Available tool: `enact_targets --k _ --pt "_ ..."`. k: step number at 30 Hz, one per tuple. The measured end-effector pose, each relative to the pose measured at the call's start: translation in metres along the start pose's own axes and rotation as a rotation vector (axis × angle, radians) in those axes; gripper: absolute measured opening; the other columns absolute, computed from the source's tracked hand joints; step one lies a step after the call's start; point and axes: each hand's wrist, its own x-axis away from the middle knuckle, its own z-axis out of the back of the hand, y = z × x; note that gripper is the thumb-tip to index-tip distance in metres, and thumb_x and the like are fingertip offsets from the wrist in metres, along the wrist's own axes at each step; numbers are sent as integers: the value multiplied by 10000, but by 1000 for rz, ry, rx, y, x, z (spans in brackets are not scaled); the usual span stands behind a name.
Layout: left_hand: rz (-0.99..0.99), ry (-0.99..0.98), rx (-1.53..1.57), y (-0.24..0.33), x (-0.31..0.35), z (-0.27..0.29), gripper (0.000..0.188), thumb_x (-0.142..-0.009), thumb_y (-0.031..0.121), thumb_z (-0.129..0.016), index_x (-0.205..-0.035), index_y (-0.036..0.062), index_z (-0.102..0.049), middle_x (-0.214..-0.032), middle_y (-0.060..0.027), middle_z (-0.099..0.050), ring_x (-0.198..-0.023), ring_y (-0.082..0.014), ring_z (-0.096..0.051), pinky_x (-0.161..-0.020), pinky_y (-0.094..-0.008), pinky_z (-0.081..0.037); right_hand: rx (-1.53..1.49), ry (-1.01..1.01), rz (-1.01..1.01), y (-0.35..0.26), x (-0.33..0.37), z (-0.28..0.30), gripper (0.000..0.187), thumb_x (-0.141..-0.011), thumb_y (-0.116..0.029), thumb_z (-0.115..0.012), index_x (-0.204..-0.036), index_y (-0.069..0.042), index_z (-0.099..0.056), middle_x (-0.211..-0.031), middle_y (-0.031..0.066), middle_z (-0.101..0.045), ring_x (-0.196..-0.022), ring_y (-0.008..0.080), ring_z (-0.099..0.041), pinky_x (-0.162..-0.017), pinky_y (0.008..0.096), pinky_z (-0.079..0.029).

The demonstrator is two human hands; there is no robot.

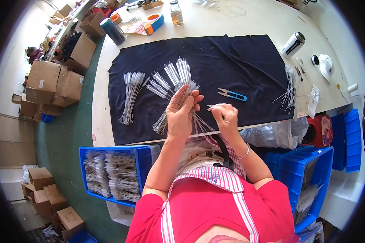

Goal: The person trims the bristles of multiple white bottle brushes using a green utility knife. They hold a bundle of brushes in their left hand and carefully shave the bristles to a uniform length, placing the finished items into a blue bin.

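My left hand (181, 109) is closed around a fan of thin wire brushes (184, 73) with white bristles, their looped wire ends pointing down toward the table edge. Close to its right, my right hand (225, 117) is pinched shut, and a small pale pointed tip sticks out past its fingers; what it belongs to is hidden. Blue-handled thread snips (232, 94) lie on the dark cloth (247, 56) just beyond the right hand. More brushes (158, 87) spread out beside and under my left hand. A separate bundle of brushes (130, 97) lies at the left.
Another brush bundle (288, 91) rests at the cloth's right edge. A tape dispenser (154, 24), a dark tumbler (112, 31), a glass jar (176, 14) and a white bottle (293, 45) stand on the table. Blue crates (138, 170) of brushes flank me; cardboard boxes (44, 83) line the left.
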Motion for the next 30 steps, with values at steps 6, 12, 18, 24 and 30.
enact_targets --k 6,12,18,24,30 --pt "135 126 -100 -2 -7 -28 349 -862 57 -593 -1192 10 -486 -1065 -155 -604 -933 -252 -624 -728 -301 -520 -223 95 -25 0 -6 14 131 -834 -146 -608 -784 -35 -657 -785 107 -651 -731 250 -623 -663 329 -476" --pt "195 59 -149 -27 -7 11 277 -892 60 -553 -1166 51 -513 -1026 -80 -625 -873 -159 -630 -713 -271 -524 -1521 -183 -918 -31 14 87 490 -944 -478 -386 -925 -32 -586 -727 39 -572 -544 102 -517 -503 218 -414" --pt "311 38 -252 -31 -8 16 222 -896 59 -547 -1117 69 -553 -980 -63 -638 -832 -149 -635 -687 -267 -533 -1498 -1134 -856 -111 4 198 611 -944 -561 -211 -1041 -45 -524 -877 16 -489 -539 56 -400 -488 197 -341" --pt "349 -18 -238 -37 -9 -8 262 -892 55 -553 -1153 63 -538 -974 -72 -636 -814 -146 -631 -683 -267 -531 -1699 -1091 -727 -121 9 216 419 -986 -401 -326 -874 -54 -533 -746 -35 -456 -602 37 -385 -522 193 -341" --pt "401 -45 -267 -48 -14 -16 268 -895 55 -544 -1162 61 -536 -985 -71 -633 -821 -142 -623 -694 -266 -527 -1755 -1028 -627 -105 31 239 362 -984 -345 -359 -850 -60 -538 -734 -31 -460 -597 52 -404 -521 202 -350"
